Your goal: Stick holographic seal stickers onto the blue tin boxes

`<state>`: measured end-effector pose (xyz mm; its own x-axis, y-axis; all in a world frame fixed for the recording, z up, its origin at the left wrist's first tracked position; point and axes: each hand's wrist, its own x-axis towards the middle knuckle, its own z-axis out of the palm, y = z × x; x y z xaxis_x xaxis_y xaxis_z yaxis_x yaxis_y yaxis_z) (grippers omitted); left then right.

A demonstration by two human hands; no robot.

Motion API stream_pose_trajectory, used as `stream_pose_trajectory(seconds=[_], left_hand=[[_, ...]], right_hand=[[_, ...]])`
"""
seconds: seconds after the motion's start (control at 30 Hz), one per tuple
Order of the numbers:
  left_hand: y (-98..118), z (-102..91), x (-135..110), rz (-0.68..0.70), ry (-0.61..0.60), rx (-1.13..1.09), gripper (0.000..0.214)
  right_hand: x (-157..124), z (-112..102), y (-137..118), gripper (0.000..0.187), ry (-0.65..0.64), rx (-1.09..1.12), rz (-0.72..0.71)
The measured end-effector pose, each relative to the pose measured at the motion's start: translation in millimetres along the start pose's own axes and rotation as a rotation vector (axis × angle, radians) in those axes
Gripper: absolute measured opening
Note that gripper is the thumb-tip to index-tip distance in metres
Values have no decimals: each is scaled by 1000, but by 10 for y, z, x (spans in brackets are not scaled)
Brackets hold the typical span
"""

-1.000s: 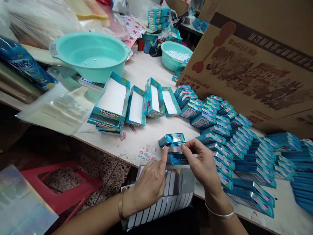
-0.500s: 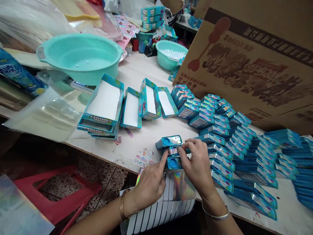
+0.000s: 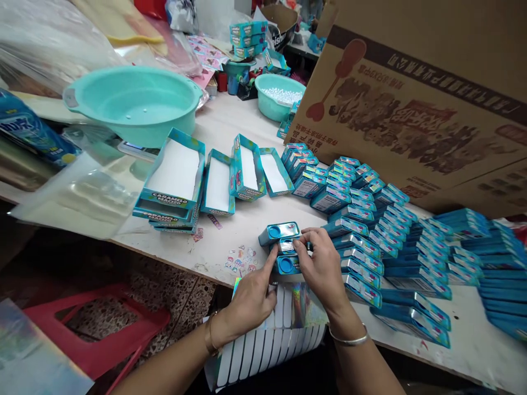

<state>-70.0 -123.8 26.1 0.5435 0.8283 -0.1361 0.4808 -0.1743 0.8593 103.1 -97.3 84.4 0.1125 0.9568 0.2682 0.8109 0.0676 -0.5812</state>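
Note:
Three small blue candy boxes [image 3: 281, 240] lie in a row at the table's near edge. My left hand [image 3: 251, 299] has its forefinger stretched out, touching the left end of the middle box, with the other fingers curled. My right hand [image 3: 320, 264] pinches a shiny holographic sticker [image 3: 287, 246] onto the top of that middle box. Under both wrists, hanging off the table edge, lies a holographic sticker sheet [image 3: 280, 329] with several strips peeled away.
Rows of several blue candy boxes [image 3: 370, 230] fill the table on the right. Open display trays [image 3: 177, 181] stand to the left, two teal basins [image 3: 135, 104] behind. A big cardboard box [image 3: 411, 99] leans at the right. A red stool [image 3: 99, 329] is below.
My right hand has moved down onto the middle box and pressed the sticker against it. My left forefinger stays at the box's end. The view has shifted slightly.

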Motion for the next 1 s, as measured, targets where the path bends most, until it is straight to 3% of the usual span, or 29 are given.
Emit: stream_pose_trajectory(seconds=[0.17, 0.27, 0.37, 0.47, 0.53, 0.57, 0.63, 0.7, 0.83, 1.0], left_hand=[[26, -16, 22, -13, -2, -78, 96], [46, -53, 18, 8, -7, -107, 95], [64, -137, -61, -8, -8, -92, 92], [89, -283, -224, -30, -7, -129, 84], [115, -396, -337, -43, -113, -264, 69], [128, -447, -383, -52, -204, -371, 61], [150, -518, -443, -79, -391, -612, 45], [158, -533, -466, -138, -502, -803, 35], [167, -459, -460, -277, -591, -937, 35], [212, -408, -448, -237, -641, -899, 41]], right_hand=[[18, 20, 39, 4, 27, 28, 37], [63, 55, 82, 24, 73, 53, 59], [65, 37, 114, 30, 56, 111, 50], [-117, -84, 70, 30, 159, 215, 43], [-338, -210, -11, 26, 210, 231, -59], [-459, -276, -60, 25, 162, 222, -148], [-684, -385, -150, 25, -60, 191, -349], [-851, -440, -208, 25, -252, 141, -490], [-983, -440, -211, 23, -262, 68, -530], [-977, -460, -154, 15, -295, 110, -496]])
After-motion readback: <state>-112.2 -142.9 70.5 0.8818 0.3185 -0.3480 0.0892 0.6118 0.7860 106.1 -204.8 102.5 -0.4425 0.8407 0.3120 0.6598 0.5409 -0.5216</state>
